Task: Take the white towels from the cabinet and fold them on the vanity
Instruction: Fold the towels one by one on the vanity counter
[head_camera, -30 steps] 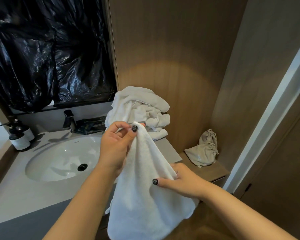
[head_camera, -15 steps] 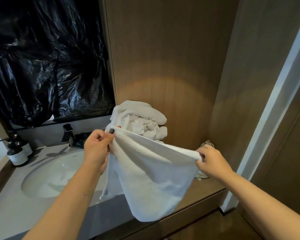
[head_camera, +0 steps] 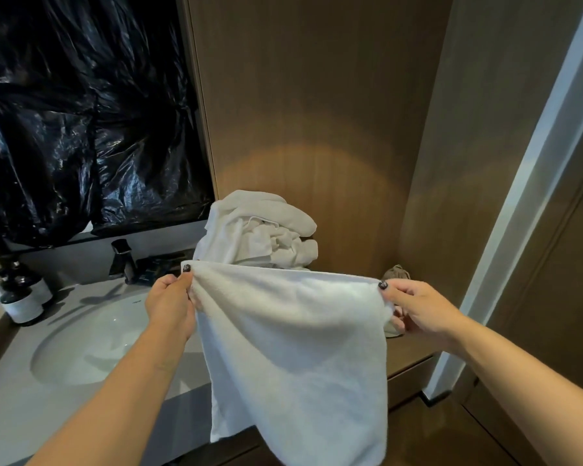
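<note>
Head view: my left hand and right hand each pinch a top corner of the white towel, stretched flat in the air above the surface. No fold is made yet; the heap of towels behind looks unfolded, I think. A second ago my hands were close together; now they're wide apart.

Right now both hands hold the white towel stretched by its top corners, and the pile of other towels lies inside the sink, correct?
Not quite. The head view shows the pile of other towels on the counter beside the sink, not inside it. The left hand and right hand do hold the white towel stretched by its top corners.
</note>
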`<action>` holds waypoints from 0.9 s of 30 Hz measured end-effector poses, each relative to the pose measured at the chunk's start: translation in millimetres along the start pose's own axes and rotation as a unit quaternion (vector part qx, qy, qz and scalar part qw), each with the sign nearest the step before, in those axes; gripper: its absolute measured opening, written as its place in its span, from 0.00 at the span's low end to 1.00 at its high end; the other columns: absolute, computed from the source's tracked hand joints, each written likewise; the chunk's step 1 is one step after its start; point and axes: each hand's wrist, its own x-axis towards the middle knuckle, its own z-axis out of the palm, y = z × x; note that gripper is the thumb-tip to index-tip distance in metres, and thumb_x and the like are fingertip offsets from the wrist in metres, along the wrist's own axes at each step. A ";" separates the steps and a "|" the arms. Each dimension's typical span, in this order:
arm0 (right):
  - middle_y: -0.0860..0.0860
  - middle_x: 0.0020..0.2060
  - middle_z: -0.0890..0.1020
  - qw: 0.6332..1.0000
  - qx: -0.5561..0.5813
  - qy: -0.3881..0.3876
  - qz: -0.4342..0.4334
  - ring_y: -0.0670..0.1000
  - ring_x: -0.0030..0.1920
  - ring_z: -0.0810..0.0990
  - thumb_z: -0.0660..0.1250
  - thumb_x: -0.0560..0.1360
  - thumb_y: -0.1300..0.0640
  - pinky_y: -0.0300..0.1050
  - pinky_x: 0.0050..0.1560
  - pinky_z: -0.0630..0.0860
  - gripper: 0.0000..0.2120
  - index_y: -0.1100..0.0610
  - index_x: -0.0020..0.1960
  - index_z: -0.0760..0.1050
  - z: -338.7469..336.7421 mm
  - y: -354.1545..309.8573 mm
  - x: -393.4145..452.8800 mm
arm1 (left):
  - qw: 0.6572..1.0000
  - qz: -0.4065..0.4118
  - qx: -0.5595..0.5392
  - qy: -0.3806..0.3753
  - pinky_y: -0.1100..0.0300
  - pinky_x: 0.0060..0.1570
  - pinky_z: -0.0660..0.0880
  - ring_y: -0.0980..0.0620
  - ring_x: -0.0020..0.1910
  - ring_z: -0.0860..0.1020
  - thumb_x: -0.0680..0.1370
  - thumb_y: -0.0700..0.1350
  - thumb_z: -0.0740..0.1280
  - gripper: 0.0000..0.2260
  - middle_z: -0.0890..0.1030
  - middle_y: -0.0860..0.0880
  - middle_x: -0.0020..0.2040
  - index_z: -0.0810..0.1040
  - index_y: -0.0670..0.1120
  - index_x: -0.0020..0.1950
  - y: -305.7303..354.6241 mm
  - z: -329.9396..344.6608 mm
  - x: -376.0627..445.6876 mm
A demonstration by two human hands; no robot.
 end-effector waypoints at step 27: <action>0.56 0.48 0.84 0.815 -0.539 0.211 -0.023 0.58 0.45 0.82 0.66 0.79 0.55 0.48 0.42 0.80 0.16 0.53 0.66 0.72 -23.2 16.9 1.9 | 0.834 0.293 0.397 -0.246 0.61 0.47 0.75 0.58 0.46 0.81 0.77 0.32 0.68 0.22 0.83 0.60 0.47 0.80 0.64 0.48 -17.5 -44.7 -17.8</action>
